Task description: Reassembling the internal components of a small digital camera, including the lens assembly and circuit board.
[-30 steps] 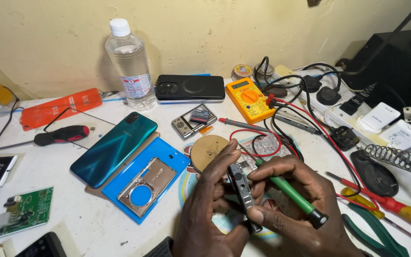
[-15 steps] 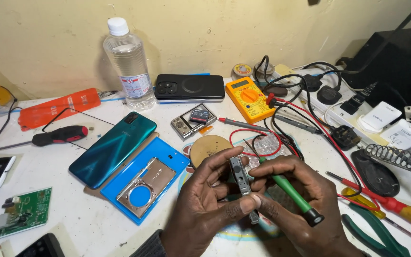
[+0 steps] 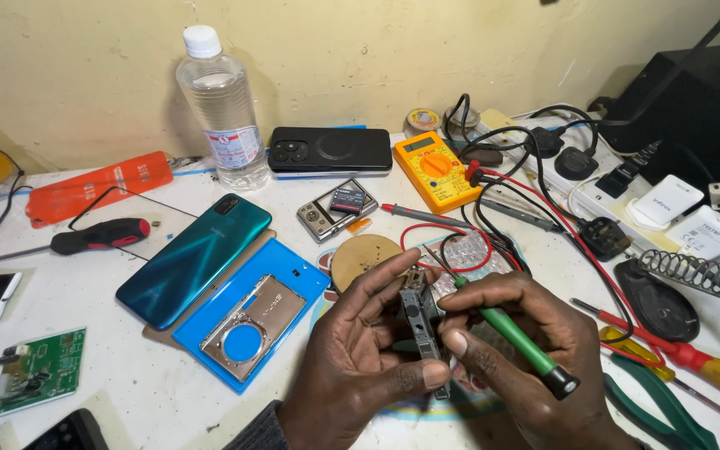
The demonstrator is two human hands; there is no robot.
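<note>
Grey metal camera frame (image 3: pixel 420 321) is being pinched upright between left hand (image 3: pixel 352 367) thumb and fingers above the white table (image 3: pixel 127 367), while right hand (image 3: pixel 527 350) is gripping a green screwdriver (image 3: pixel 517 337), tip touching its top.

A green-handled screwdriver (image 3: pixel 517 337) with a black cap, a teal phone (image 3: pixel 193 258), a blue cover (image 3: pixel 252 312), an orange-yellow multimeter (image 3: pixel 437 169), a green circuit board (image 3: pixel 37 371), a grey metal part (image 3: pixel 421 321)
</note>
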